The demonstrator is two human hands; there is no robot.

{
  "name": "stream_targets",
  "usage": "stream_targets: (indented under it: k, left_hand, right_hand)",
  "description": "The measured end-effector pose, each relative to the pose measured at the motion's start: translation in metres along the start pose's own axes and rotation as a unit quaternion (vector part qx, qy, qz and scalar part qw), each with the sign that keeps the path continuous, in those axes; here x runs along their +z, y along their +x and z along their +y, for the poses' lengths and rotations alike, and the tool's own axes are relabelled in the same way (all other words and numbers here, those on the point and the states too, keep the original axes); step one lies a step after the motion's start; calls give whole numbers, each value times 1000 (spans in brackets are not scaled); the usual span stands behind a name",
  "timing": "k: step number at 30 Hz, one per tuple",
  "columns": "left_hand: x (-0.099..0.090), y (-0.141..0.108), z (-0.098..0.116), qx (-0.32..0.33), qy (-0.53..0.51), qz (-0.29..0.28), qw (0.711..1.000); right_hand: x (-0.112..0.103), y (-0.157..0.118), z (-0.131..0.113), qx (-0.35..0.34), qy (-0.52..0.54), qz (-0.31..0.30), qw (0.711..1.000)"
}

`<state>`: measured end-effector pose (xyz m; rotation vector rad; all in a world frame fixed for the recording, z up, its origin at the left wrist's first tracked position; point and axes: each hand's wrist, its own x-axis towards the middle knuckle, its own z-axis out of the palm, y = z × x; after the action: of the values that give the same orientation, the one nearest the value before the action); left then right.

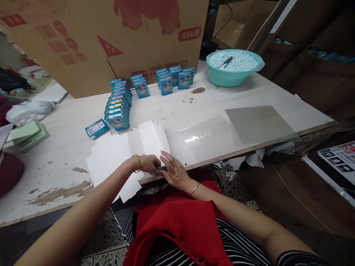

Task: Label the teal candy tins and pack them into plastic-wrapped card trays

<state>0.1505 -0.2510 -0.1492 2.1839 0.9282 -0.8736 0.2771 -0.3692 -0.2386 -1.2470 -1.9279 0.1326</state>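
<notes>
Both hands meet at the front edge of the table, over white cardboard. My left hand [150, 163], below a gold bangle, is closed with its fingers curled down. Close against it, my right hand [175, 172] has bent fingers and its thumb pressed inward. Between them shows a thin dark edge with a bit of blue; what it belongs to is mostly hidden. A creased white cardboard piece [153, 136] reaches away from the hands. To the left lie overlapping flat white cartons [109, 155], partly under my left forearm.
Blue caramel boxes [117, 121] stand in rows before a large cardboard box [91, 44]; one blue box [97, 128] lies flat. A turquoise basin [230, 77] holds small pale candies and a dark tool. Clear plastic sheets [260, 123] lie right, a green device [30, 136] left.
</notes>
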Motion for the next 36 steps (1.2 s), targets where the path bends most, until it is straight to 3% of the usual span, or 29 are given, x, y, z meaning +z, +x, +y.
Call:
stream_targets:
  k: [2, 4, 6, 8, 12, 15, 17, 18, 19, 21, 24, 26, 31, 36]
  left_hand:
    - [-3, -1, 0, -6, -2, -12, 1000]
    - [-1, -1, 7, -25, 12, -2, 1000]
    - [7, -1, 22, -30, 36, 34, 998]
    - [19, -1, 42, -17, 68, 95, 993]
    - [29, -6, 72, 66, 49, 217, 973]
    - [9, -10, 56, 116, 2, 332, 936]
    - [-12, -6, 27, 107, 61, 427, 896]
    - [-22, -2, 9, 98, 109, 444, 884]
    - [-30, 4, -8, 92, 150, 431, 885]
    - [-42, 17, -37, 92, 208, 350, 909]
    - [-49, 34, -59, 128, 250, 264, 923]
    - [-52, 43, -58, 139, 274, 267, 913]
    - [-56, 54, -39, 86, 325, 269, 903]
    - [-54, 48, -34, 98, 332, 231, 909]
  right_hand:
    - [-6, 5, -1, 49, 50, 40, 997]
    - [-11, 15, 1, 150, 86, 60, 983]
    - [-16, 25, 9, 215, 99, 28, 971]
    - [-22, 35, 23, 214, 96, -44, 971]
    - [-44, 42, 56, 134, 40, -154, 978]
    - [-61, 40, 69, 63, -43, -215, 974]
    - [-68, 39, 70, 40, -99, -247, 963]
    - [-70, 39, 68, 32, -121, -259, 958]
    - [-72, 40, 66, 26, -137, -269, 953]
    - [-73, 41, 59, 22, -150, -278, 948]
    - [-73, 44, 51, 36, -136, -283, 949]
    - [-71, 48, 49, 76, -121, -280, 949]
    - [-67, 67, 54, 189, -172, -280, 925]
    - [-68, 77, 61, 127, -223, -313, 914]
